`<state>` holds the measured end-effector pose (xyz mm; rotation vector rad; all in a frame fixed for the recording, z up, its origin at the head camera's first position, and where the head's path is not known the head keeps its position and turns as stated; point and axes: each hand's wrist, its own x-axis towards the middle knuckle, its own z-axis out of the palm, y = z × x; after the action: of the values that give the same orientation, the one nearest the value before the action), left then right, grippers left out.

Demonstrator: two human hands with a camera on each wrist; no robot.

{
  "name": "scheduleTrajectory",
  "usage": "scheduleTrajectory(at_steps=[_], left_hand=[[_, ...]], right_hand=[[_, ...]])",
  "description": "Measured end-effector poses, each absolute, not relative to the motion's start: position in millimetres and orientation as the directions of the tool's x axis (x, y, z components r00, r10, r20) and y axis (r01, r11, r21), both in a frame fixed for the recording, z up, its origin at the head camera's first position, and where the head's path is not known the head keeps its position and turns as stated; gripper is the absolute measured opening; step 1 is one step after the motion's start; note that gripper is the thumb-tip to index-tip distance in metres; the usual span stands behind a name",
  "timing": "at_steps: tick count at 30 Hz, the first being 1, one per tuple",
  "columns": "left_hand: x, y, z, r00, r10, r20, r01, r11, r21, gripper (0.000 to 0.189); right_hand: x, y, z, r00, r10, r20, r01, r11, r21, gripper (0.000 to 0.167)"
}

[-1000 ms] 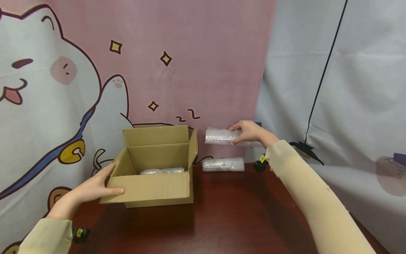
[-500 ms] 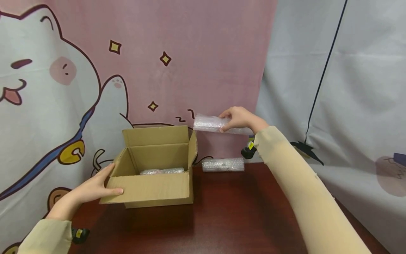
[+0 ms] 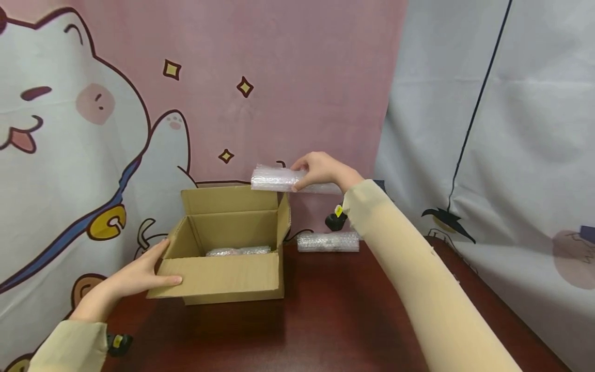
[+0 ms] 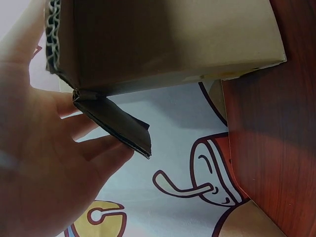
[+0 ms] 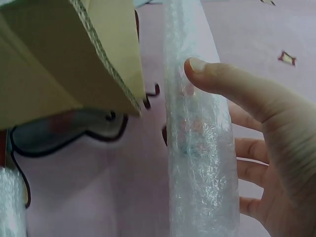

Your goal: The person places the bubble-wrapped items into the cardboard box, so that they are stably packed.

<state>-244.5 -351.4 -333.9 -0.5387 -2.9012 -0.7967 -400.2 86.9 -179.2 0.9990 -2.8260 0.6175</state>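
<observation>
In the head view an opened cardboard box [image 3: 218, 275] stands on the table, left of the middle, with its flaps spread. My left hand [image 3: 135, 281] holds its left corner, thumb over the front flap and fingers along the left side flap [image 4: 116, 123]. My right hand [image 3: 321, 171] grips a bubble-wrapped roll [image 3: 271, 178] between thumb and fingers. That roll lies level in the air, its left end over the box's back right corner. Faint coloured shapes show through the wrap in the right wrist view. Inside the box, bubble-wrapped things [image 3: 239, 251] are partly hidden by the front flap.
A second bubble-wrapped roll [image 3: 328, 242] lies at the back of the dark red table [image 3: 344, 310], right of the box. A printed cloth [image 3: 316, 67] hangs directly behind the table. The box's right flap [image 3: 284, 217] stands up.
My right hand has carried the bubble-wrapped roll up and leftward, from above the second roll to the box's back right corner. The left hand and the box have stayed put.
</observation>
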Motion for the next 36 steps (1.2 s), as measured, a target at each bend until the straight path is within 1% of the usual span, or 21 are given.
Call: scheduleTrajectory(at_steps=[6,13,26,32,36], left_hand=[[-244.7,-349.8,-334.6,-0.938,0.304,0.166,0.346,0.805,0.482,0.111],[-242.9,-351.4,-334.2,-0.938,0.302,0.167,0.345,0.813,0.468,0.111],[-245.0,-352.1,-333.1,-0.923,0.329,0.198,0.384,0.796,0.467,0.11],[-245.0,-352.4,-332.7,-0.914,0.344,0.214,0.405,0.785,0.469,0.109],[-245.0,-351.8,-332.4,-0.913,0.348,0.213,0.408,0.78,0.475,0.11]], right_hand=[[-397.3,59.0,-180.7,-0.757,-0.627,0.181,-0.648,0.69,-0.321,0.061],[-389.4,26.3,-180.8,-0.729,-0.664,0.164,-0.676,0.663,-0.32,0.06],[-375.1,-28.7,-184.2,-0.674,-0.724,0.149,-0.734,0.634,-0.243,0.061],[-367.3,-51.3,-196.4,-0.658,-0.741,0.131,-0.745,0.616,-0.255,0.062],[-363.8,-60.7,-208.8,-0.661,-0.742,0.108,-0.738,0.618,-0.272,0.061]])
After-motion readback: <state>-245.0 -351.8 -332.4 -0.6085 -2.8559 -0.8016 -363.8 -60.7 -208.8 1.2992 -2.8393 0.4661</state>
